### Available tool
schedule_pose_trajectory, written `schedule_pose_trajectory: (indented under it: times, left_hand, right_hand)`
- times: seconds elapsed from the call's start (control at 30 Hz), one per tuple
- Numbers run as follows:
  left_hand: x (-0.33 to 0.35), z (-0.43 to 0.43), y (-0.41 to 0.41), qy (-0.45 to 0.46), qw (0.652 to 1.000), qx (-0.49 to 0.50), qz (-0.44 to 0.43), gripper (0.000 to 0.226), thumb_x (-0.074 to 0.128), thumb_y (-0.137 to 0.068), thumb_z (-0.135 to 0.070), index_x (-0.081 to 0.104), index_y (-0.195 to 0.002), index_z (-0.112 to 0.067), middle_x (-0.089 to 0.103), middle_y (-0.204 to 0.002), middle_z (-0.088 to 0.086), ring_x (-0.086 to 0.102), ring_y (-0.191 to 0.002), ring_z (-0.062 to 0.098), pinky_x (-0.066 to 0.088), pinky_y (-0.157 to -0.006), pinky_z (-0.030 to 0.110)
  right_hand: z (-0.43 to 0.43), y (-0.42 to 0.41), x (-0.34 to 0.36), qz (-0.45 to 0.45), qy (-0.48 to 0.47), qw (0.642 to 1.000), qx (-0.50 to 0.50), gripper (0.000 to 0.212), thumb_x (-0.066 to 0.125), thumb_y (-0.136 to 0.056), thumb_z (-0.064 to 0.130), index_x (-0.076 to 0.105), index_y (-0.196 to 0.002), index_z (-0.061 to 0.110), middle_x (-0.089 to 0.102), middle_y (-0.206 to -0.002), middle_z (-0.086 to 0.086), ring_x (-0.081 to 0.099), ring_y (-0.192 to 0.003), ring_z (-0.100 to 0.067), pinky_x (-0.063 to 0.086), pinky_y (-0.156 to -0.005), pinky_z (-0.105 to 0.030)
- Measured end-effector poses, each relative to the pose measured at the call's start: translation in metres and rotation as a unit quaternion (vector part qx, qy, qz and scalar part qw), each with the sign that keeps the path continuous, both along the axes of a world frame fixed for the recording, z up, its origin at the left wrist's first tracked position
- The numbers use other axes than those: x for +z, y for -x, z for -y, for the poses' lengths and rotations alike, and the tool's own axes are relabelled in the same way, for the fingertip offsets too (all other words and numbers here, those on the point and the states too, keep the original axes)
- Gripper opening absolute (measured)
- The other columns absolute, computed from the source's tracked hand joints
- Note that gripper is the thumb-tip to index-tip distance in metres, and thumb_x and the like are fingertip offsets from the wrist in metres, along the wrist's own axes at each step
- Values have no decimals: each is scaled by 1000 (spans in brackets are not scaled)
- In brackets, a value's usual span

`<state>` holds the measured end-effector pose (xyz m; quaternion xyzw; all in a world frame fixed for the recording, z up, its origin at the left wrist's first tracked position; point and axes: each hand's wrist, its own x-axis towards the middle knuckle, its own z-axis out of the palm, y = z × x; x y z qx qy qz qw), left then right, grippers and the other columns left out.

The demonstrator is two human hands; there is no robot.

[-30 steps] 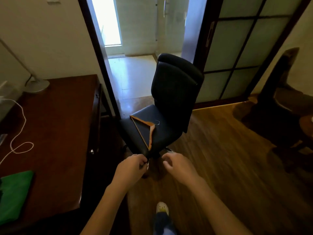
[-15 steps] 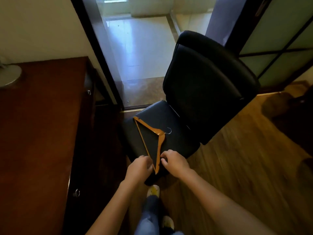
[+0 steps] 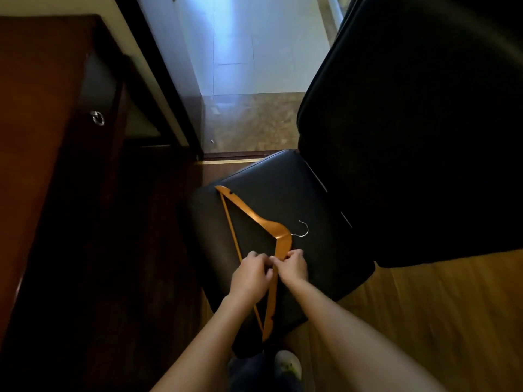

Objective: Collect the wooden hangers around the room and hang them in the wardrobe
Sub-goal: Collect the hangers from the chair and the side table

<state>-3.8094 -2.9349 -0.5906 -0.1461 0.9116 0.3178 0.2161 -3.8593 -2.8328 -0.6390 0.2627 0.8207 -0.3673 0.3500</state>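
Observation:
A wooden hanger (image 3: 256, 219) with a small metal hook lies flat on the seat of a black office chair (image 3: 319, 222). My left hand (image 3: 250, 274) and my right hand (image 3: 293, 264) meet on the hanger's near arm, just below its peak. Fingers of both hands close around that wooden arm. The hanger's near tip shows between my forearms at the seat's front edge. No wardrobe is in view.
A dark wooden desk (image 3: 42, 137) with a metal drawer pull stands at the left. The chair's tall backrest (image 3: 424, 123) fills the upper right. Behind the chair a doorway opens onto a pale tiled floor (image 3: 254, 52). Wooden floor (image 3: 438, 306) lies at the right.
I have stepped up to the chair and the view has tilted down. Both hands moved forward from the seat's front edge onto the hanger's near arm and closed on it.

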Motion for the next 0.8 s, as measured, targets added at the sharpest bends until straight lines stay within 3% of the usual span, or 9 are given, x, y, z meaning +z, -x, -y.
schedule_pose_trajectory:
  times: [0.1, 0.2, 0.37, 0.47, 0.53, 0.6, 0.7, 0.8]
  left_hand:
    - [-37, -3, -4, -12, 999, 24, 18, 27, 57, -90, -31, 61, -116, -25, 54, -114, -5, 59, -94, 5, 51, -72, 18]
    - [-61, -5, -11, -19, 997, 64, 32, 29, 56, -91, -32, 59, -119, -26, 53, -117, -8, 58, -99, 4, 50, -74, 17]
    - [-69, 1, -5, -16, 993, 116, 18, 32, 56, -92, -31, 57, -123, -25, 52, -123, -9, 57, -106, 3, 49, -77, 15]
    - [-59, 9, -3, -11, 989, 150, 10, 36, 58, -91, -31, 55, -126, -24, 53, -125, -7, 58, -101, 2, 49, -72, 13]
    - [-45, 16, -4, -28, 983, 182, 7, 40, 58, -91, -31, 51, -130, -23, 53, -128, -5, 56, -100, 0, 45, -65, 9]
    - [-18, 23, 0, -80, 970, 231, 4, 47, 57, -92, -34, 46, -135, -20, 53, -131, -1, 56, -104, 2, 41, -64, 6]
    - [44, 35, 7, -204, 930, 306, -21, 55, 53, -93, -41, 39, -140, -18, 52, -131, -4, 55, -94, -2, 43, -62, 7]
    - [127, 45, 3, -308, 895, 317, -63, 68, 54, -86, -55, 40, -141, -20, 49, -137, -5, 50, -114, 3, 40, -84, 12]
  right_hand:
    - [11, -4, -38, 12, -45, 996, -71, 69, 79, -72, 31, 39, -126, 16, 53, -125, -11, 60, -107, -24, 55, -80, -34]
    - [18, -11, -62, 10, -84, 994, -72, 78, 83, -67, 30, 35, -128, 16, 53, -126, -12, 57, -112, -27, 54, -78, -34]
    - [22, 1, -78, 18, -98, 994, -37, 60, 77, -75, 20, 43, -124, 12, 56, -120, -11, 64, -97, -22, 56, -75, -31]
    - [26, 3, -69, 39, -8, 991, -125, 56, 70, -82, 16, 45, -131, 11, 57, -120, -13, 67, -87, -19, 57, -72, -29]
    - [30, -2, -42, 27, 95, 978, -183, 41, 65, -86, 11, 50, -123, 11, 66, -101, -10, 69, -73, -17, 58, -64, -27]
    - [35, -9, -5, -19, 163, 974, -156, 25, 63, -87, 11, 57, -111, 13, 70, -88, -7, 70, -69, -17, 57, -59, -24]
    - [39, -21, 62, -112, 224, 964, -86, 16, 60, -88, 9, 61, -97, 21, 69, -85, -9, 69, -66, -18, 57, -59, -26]
    - [34, -38, 139, -169, 245, 955, -24, 10, 62, -87, 9, 63, -90, 19, 68, -81, -7, 66, -65, -15, 54, -60, -28]
